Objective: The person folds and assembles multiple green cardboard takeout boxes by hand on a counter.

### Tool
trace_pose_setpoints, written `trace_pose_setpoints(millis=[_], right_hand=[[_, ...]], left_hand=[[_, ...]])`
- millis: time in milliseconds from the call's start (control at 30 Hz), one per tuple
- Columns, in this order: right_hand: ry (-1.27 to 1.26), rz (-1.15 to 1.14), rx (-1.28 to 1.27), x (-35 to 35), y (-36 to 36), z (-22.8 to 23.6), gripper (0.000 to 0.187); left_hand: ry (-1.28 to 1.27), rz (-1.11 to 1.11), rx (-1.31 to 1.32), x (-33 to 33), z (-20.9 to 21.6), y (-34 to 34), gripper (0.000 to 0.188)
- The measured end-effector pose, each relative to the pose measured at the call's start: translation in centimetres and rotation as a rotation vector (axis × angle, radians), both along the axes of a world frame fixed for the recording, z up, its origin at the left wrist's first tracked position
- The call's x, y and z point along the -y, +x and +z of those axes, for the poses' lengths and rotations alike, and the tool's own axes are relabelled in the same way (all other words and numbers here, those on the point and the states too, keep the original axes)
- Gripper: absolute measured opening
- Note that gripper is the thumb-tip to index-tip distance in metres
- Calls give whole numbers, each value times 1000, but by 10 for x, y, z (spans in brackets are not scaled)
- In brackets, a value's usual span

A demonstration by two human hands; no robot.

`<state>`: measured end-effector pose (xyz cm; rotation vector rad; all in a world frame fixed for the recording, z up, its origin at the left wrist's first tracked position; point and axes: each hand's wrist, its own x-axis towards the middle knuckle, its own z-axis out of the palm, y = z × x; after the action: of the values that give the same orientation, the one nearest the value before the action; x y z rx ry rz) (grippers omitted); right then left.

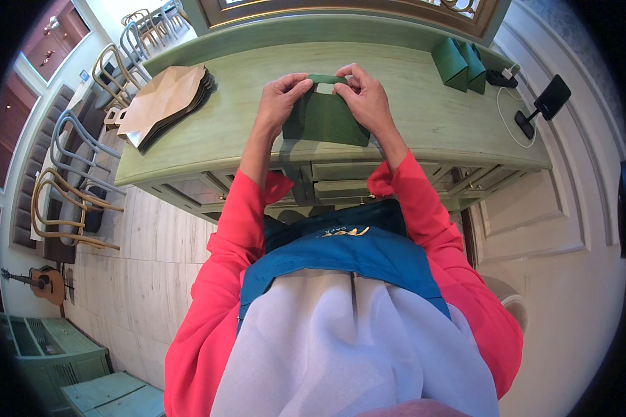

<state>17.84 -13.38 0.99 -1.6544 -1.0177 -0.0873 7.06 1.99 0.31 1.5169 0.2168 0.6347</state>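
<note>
A dark green folded packet [325, 121], perhaps a small paper bag, stands at the front edge of the green counter. Across its top, between my hands, runs a short whitish strip [325, 88]. My left hand [283, 101] pinches the packet's upper left corner between thumb and fingers. At the upper right corner my right hand [366, 101] does the same, its thumb by the end of the strip. The fingertips behind the top edge are partly hidden.
Flat brown paper bags [167, 104] lie stacked at the counter's left. Two similar green packets [459, 66] stand at the right back, near a black phone-like device on a stand [546, 101] with a white cable [506, 125]. The counter top [257, 59] has a raised back ledge.
</note>
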Motion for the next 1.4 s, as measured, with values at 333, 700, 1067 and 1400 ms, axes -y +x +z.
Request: trace_pose_setpoints(millis=[333, 700, 1067, 1400], right_hand=[[-128, -61, 61, 4, -9, 6, 23], [-33, -113, 215, 6, -18, 4, 17], [-19, 2, 314, 51, 14, -13, 30], [254, 41, -159, 38, 13, -47, 36]], left_hand=[[92, 62, 81, 3, -4, 1, 23], [246, 78, 89, -6, -14, 2, 23], [283, 135, 117, -5, -20, 4, 28], [74, -69, 83, 18, -28, 11, 56]])
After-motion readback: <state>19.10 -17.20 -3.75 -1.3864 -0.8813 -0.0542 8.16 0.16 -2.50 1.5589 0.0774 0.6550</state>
